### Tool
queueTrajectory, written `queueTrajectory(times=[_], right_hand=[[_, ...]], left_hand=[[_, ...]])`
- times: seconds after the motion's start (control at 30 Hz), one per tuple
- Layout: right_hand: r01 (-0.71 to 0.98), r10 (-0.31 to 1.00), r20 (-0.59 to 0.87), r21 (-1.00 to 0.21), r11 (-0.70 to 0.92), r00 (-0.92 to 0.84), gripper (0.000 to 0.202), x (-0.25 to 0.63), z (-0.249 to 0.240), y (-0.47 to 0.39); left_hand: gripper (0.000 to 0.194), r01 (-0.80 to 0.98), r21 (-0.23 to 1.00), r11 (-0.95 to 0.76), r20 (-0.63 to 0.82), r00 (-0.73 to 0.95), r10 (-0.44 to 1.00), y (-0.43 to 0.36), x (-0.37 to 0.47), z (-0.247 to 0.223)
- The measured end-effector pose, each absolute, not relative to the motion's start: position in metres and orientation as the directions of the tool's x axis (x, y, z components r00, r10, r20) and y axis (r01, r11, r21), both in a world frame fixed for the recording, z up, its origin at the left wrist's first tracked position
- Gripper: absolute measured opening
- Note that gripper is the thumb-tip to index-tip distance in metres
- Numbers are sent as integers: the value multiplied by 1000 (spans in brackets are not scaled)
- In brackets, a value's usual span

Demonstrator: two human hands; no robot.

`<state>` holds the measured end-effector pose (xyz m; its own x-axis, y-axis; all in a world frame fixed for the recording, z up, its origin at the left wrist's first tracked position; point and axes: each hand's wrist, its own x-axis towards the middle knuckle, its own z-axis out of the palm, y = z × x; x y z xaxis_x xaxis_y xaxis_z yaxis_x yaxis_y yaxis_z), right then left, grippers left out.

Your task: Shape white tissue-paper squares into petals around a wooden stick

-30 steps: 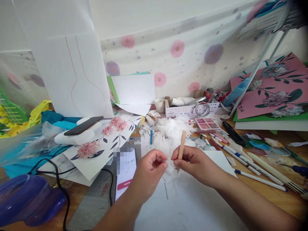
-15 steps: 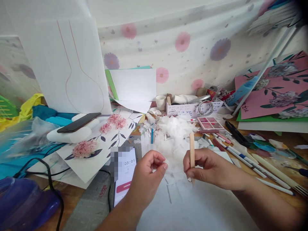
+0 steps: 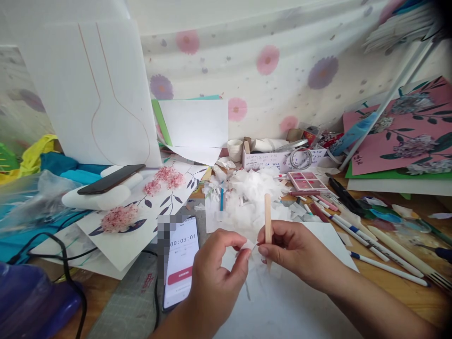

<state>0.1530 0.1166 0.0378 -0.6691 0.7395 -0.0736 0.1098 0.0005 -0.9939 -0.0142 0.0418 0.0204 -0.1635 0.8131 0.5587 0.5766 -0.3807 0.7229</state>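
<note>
The left hand (image 3: 219, 275) has its thumb and forefinger nearly together, with a small white scrap (image 3: 249, 245) pinched at their tips. The scrap points toward the right hand (image 3: 296, 245), whose fingers are closed around a flat wooden stick (image 3: 268, 219) standing nearly upright. Whether the right fingertips also grip the scrap, I cannot tell.

Both hands are over a white sheet (image 3: 293, 310) that runs to the near edge of the surface (image 3: 391, 282). Just beyond them, toward the back edge, is a loose heap of white tissue pieces (image 3: 252, 188). Several pens (image 3: 360, 235) lie toward the right edge of the surface, near a pink palette (image 3: 308, 182). Beside the left hand, a phone (image 3: 180, 261) showing 00:03:01 rests on a grey cutting mat (image 3: 122, 301) that stretches toward the near left corner.
</note>
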Motion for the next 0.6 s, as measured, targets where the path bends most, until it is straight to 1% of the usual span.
queueTrajectory(times=[0.2, 0.3, 0.37, 0.5, 0.6], right_hand=[[120, 757, -56, -992, 30, -651, 16, 153, 38, 115], [120, 756, -34, -991, 59, -653, 13, 152, 40, 114], [129, 750, -28, -989, 78, -661, 13, 152, 42, 113], [167, 742, -25, -979, 118, -670, 13, 153, 43, 112], [186, 744, -8, -970, 157, -668, 16, 154, 41, 111]], left_hand=[[18, 550, 719, -425, 573, -122, 811, 41, -13, 22], [18, 506, 750, -426, 543, -105, 833, 42, -11, 21], [16, 451, 800, -396, 488, -105, 866, 41, -11, 19], [15, 302, 909, -289, 321, -63, 945, 40, -11, 18], [19, 234, 940, -247, 257, -10, 966, 42, -11, 20]])
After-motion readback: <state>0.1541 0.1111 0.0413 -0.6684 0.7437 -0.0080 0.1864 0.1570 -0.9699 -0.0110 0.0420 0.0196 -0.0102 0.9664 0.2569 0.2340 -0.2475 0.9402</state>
